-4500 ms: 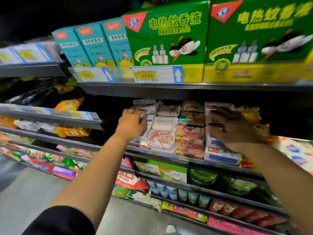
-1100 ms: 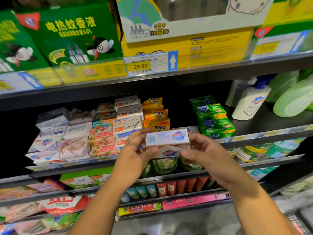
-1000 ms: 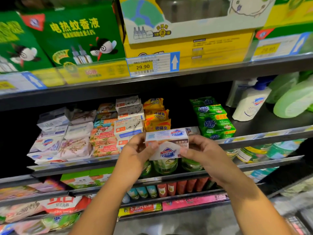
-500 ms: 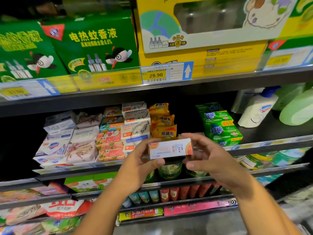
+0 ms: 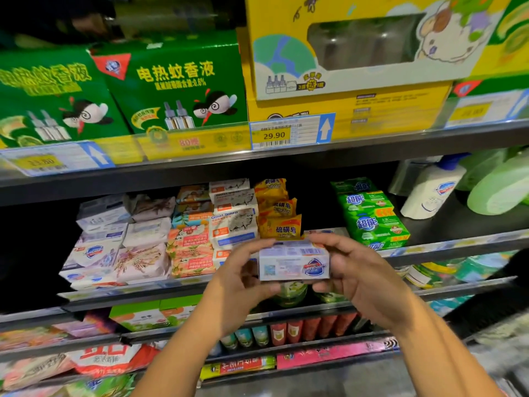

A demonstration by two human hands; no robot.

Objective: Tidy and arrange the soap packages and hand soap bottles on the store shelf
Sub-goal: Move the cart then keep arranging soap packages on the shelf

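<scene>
Before the shelf (image 5: 137,289), both hands (image 5: 239,279) (image 5: 362,277) pinch a white, blue-logoed soap box (image 5: 294,263).

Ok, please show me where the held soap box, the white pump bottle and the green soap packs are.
soap box (image 5: 293,265): head view, middle of its front face.
white pump bottle (image 5: 429,193): head view, on its white body, below the blue pump.
green soap packs (image 5: 372,222): head view, on a printed label mid-stack.

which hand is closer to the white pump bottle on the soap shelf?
Right. The right hand grips the right end of the soap box, below and left of the white pump bottle; the left hand grips its left end, farther away.
</scene>
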